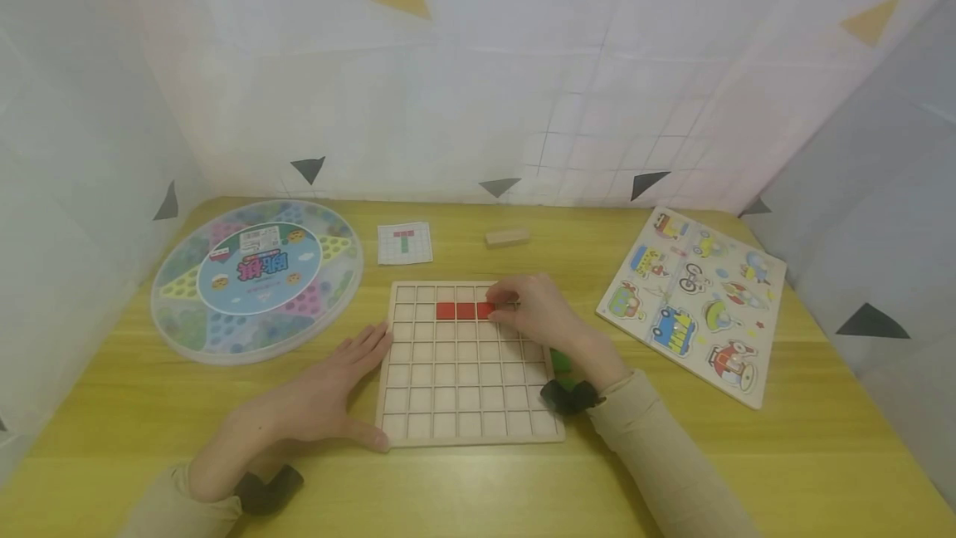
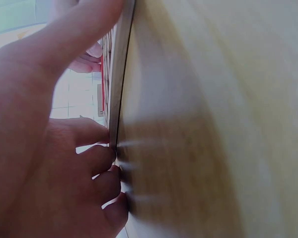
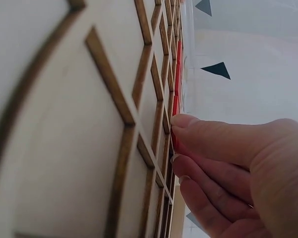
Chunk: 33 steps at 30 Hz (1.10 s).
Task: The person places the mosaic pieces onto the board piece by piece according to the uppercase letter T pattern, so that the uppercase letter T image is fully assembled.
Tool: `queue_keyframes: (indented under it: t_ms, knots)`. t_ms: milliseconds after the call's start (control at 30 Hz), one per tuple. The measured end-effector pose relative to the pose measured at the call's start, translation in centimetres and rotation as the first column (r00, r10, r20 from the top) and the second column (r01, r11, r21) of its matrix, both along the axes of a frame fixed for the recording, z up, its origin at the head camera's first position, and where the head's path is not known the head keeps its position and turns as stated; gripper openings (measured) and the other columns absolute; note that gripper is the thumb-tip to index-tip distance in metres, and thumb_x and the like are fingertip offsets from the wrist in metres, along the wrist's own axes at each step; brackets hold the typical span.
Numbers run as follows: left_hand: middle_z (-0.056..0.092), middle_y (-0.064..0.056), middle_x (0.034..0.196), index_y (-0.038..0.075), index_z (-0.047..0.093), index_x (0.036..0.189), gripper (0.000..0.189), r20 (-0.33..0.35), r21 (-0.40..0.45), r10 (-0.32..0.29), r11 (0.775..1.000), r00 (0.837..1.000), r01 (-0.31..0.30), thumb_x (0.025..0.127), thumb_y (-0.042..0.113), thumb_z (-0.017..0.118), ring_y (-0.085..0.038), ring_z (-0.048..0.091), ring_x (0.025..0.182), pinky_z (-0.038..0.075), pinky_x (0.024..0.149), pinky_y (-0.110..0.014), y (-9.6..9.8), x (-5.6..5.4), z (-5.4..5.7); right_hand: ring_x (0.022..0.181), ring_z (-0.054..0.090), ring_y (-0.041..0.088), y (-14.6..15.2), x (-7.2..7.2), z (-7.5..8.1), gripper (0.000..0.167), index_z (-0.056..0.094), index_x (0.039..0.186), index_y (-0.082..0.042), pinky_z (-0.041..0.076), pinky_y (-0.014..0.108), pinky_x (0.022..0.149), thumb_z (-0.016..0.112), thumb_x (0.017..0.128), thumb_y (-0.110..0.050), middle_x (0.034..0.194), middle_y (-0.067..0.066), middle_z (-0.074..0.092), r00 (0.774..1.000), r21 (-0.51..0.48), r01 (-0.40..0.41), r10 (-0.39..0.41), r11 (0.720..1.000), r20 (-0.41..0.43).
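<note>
A square wooden grid board (image 1: 446, 375) lies on the table between both hands. Two red square tiles (image 1: 455, 310) sit side by side in an upper row, with a third red tile (image 1: 483, 310) just right of them. The thumb and index fingertip of my right hand (image 1: 545, 318) pinch this third tile at its cell; in the right wrist view the thumb (image 3: 181, 120) lies on the red edge. My left hand (image 1: 317, 393) rests spread along the board's left side, fingertips at the upper edge and thumb at the lower corner.
Green pieces (image 1: 560, 364) lie right of the board, partly under my right wrist. Behind are a card with a T pattern (image 1: 404, 243) and a small wooden block (image 1: 507, 237). A round game box (image 1: 257, 281) stands left, a picture puzzle board (image 1: 675, 289) right.
</note>
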<state>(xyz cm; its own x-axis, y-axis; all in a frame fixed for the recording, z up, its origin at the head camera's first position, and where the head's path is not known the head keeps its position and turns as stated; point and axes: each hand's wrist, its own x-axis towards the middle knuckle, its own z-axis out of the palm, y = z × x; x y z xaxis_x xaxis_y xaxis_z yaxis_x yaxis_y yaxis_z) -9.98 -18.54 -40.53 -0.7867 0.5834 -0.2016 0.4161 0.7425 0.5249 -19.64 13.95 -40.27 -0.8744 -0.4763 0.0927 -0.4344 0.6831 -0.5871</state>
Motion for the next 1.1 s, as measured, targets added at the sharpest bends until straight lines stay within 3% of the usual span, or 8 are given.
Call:
queue_keyframes:
  t_ms: [200,367,500,600,900,1100]
  knots:
    - [0.002,-0.011,0.168,0.005,0.015,0.16,0.13,0.006,0.001,0.0,1.0,1.0,0.0,0.067,0.075,0.073,-0.035,0.003,0.154,0.012,0.124,-0.055,0.0,0.0,-0.1,0.103,0.068,0.023,0.1,0.1,0.5,0.025,0.074,0.111,-0.006,0.057,0.04,0.09,0.077,0.087,-0.013,0.108,0.005,0.075,0.999,-0.009,-0.003,0.003,1.0,0.048]
    - [0.001,-0.01,0.169,0.006,0.014,0.16,0.13,0.005,-0.002,-0.002,1.0,1.0,0.002,0.067,0.076,0.073,-0.035,0.003,0.155,0.012,0.124,-0.055,-0.1,0.0,-0.2,0.117,0.061,0.026,1.5,0.6,3.3,0.032,0.069,0.121,-0.009,0.051,0.049,0.101,0.075,0.091,-0.019,0.121,0.007,0.07,0.99,-0.112,0.084,-0.07,0.99,0.125]
    - [0.002,-0.011,0.168,0.005,0.015,0.16,0.13,0.0,0.0,-0.006,1.0,1.0,0.006,0.067,0.076,0.073,-0.035,0.004,0.154,0.012,0.124,-0.055,-0.1,-0.1,-0.2,0.117,0.06,0.025,3.3,1.4,6.3,0.033,0.07,0.122,-0.013,0.05,0.05,0.1,0.075,0.09,-0.022,0.122,0.006,0.07,0.993,-0.136,0.113,-0.106,0.984,0.058]
    - [0.002,-0.011,0.168,0.005,0.015,0.16,0.13,0.001,0.001,-0.008,1.0,1.0,0.008,0.067,0.075,0.073,-0.035,0.004,0.154,0.012,0.124,-0.054,0.0,-0.1,-0.1,0.113,0.062,0.024,4.6,1.8,7.1,0.031,0.071,0.119,-0.014,0.052,0.048,0.097,0.076,0.09,-0.024,0.119,0.003,0.072,0.992,-0.111,0.123,-0.126,0.986,-0.02]
    - [0.003,-0.011,0.168,0.005,0.015,0.16,0.13,0.004,-0.001,-0.005,1.0,1.0,0.005,0.067,0.075,0.074,-0.036,0.004,0.154,0.014,0.124,-0.055,-0.1,-0.1,0.0,0.107,0.065,0.027,9.0,2.1,6.2,0.028,0.072,0.115,-0.01,0.054,0.05,0.09,0.076,0.09,-0.022,0.117,0.006,0.073,0.984,-0.016,0.152,-0.153,0.988,-0.092]
    - [0.001,-0.009,0.169,0.007,0.014,0.161,0.13,0.013,-0.001,-0.001,1.0,1.0,0.001,0.067,0.075,0.073,-0.036,0.003,0.154,0.015,0.123,-0.056,0.0,0.0,0.0,0.102,0.068,0.026,11.3,2.7,5.6,0.026,0.073,0.113,-0.01,0.055,0.049,0.084,0.076,0.09,-0.021,0.112,0.006,0.074,0.979,-0.015,0.144,-0.144,0.99,-0.143]
